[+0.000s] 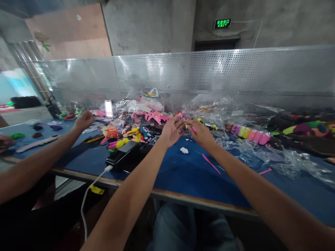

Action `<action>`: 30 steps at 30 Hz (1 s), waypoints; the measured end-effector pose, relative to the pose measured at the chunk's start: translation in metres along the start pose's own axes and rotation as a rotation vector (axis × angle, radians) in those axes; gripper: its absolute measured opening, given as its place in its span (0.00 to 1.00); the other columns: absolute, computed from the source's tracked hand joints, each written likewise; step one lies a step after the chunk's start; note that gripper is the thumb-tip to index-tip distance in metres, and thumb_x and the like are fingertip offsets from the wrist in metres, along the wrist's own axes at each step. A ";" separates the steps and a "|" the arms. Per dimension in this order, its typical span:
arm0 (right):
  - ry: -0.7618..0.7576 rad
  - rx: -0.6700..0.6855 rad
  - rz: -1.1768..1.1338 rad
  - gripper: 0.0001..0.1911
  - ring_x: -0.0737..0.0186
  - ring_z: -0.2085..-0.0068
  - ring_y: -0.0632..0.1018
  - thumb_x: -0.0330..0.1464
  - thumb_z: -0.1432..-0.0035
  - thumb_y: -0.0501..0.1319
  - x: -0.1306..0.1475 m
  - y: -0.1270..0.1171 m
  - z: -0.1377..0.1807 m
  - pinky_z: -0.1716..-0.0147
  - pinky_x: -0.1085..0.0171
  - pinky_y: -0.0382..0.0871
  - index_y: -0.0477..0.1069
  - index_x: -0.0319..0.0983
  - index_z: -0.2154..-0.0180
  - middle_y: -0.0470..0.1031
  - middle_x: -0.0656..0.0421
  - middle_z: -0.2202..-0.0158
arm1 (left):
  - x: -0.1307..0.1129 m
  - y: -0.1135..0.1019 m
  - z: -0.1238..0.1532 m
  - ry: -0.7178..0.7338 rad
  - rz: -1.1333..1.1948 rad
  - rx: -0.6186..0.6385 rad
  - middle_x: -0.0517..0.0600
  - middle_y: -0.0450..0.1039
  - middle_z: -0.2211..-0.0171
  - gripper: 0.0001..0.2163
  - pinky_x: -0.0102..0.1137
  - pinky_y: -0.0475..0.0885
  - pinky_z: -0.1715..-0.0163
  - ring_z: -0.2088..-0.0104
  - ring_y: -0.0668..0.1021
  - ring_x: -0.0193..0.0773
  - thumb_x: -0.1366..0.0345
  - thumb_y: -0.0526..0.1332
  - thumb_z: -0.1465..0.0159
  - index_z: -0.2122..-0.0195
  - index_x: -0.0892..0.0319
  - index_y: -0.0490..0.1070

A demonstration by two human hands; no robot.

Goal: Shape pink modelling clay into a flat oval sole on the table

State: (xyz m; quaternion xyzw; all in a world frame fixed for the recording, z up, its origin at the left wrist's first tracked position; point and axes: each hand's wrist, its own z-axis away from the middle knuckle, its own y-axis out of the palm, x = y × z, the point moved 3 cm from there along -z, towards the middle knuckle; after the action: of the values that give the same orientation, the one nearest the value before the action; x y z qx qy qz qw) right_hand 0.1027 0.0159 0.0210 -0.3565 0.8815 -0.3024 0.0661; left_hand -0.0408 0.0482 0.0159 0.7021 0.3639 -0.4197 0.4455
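My left hand (171, 130) reaches out over the blue table (183, 174), fingers stretched and spread, fingertips touching my right hand. My right hand (200, 131) is curled around a small pink piece (194, 129) pinched at its fingertips. Both hands hover just in front of a heap of colourful clay figures (131, 134) and crumpled clear plastic wrap (206, 113). A small white clay lump (184, 150) lies on the table below my hands. A thin pink stick tool (210, 163) lies to its right.
Another person's arm and hand (83, 121) reach in from the left. A black power bank (123, 156) with a white cable (89, 195) sits near the front edge. A row of pastel clay tubs (248, 133) stands right. A perforated metal screen (235, 76) backs the table.
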 end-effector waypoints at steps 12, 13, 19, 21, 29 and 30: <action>0.388 0.015 -0.009 0.09 0.54 0.66 0.76 0.37 0.43 0.55 -0.043 -0.014 0.023 0.63 0.59 0.66 0.71 0.40 0.66 0.77 0.55 0.69 | 0.032 -0.005 0.003 -0.092 -1.251 0.707 0.51 0.77 0.59 0.22 0.28 0.67 0.65 0.63 0.77 0.40 0.63 0.72 0.54 0.56 0.56 0.77; 0.372 -0.006 -0.015 0.09 0.54 0.64 0.76 0.34 0.45 0.56 -0.045 -0.014 0.023 0.61 0.58 0.66 0.70 0.40 0.62 0.77 0.55 0.66 | 0.034 -0.005 0.002 -0.087 -1.257 0.737 0.50 0.77 0.62 0.20 0.28 0.67 0.65 0.62 0.77 0.40 0.66 0.72 0.54 0.58 0.57 0.78; 0.329 0.101 -0.128 0.25 0.54 0.59 0.76 0.31 0.50 0.60 -0.051 -0.006 0.028 0.56 0.56 0.68 0.65 0.38 0.48 0.75 0.52 0.56 | 0.028 -0.018 -0.015 0.030 -0.914 0.372 0.52 0.76 0.60 0.11 0.26 0.67 0.73 0.73 0.75 0.31 0.64 0.64 0.41 0.58 0.61 0.73; 0.297 0.270 -0.184 0.20 0.55 0.60 0.76 0.37 0.49 0.63 -0.042 0.004 0.030 0.58 0.57 0.68 0.69 0.40 0.53 0.76 0.54 0.57 | 0.026 -0.025 -0.020 0.064 -0.800 0.230 0.53 0.75 0.63 0.11 0.26 0.66 0.78 0.76 0.74 0.30 0.58 0.60 0.38 0.61 0.62 0.71; 0.171 0.755 -0.539 0.12 0.60 0.65 0.77 0.41 0.47 0.62 -0.008 0.033 0.039 0.61 0.62 0.70 0.77 0.40 0.65 0.79 0.59 0.67 | 0.029 -0.038 -0.027 0.105 -0.555 0.063 0.46 0.68 0.79 0.21 0.25 0.58 0.85 0.85 0.69 0.28 0.44 0.59 0.40 0.74 0.60 0.66; 0.156 0.755 -0.561 0.13 0.60 0.63 0.77 0.41 0.47 0.62 -0.007 0.034 0.039 0.59 0.61 0.70 0.77 0.40 0.63 0.79 0.58 0.63 | 0.029 -0.039 -0.026 0.101 -0.514 0.048 0.45 0.68 0.79 0.20 0.24 0.59 0.84 0.84 0.69 0.28 0.46 0.60 0.40 0.72 0.60 0.67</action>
State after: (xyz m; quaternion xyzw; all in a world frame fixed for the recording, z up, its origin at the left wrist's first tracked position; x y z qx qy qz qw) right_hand 0.1011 0.0204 -0.0312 -0.5079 0.5821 -0.6336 0.0404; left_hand -0.0569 0.0894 -0.0163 0.6170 0.5420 -0.4922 0.2886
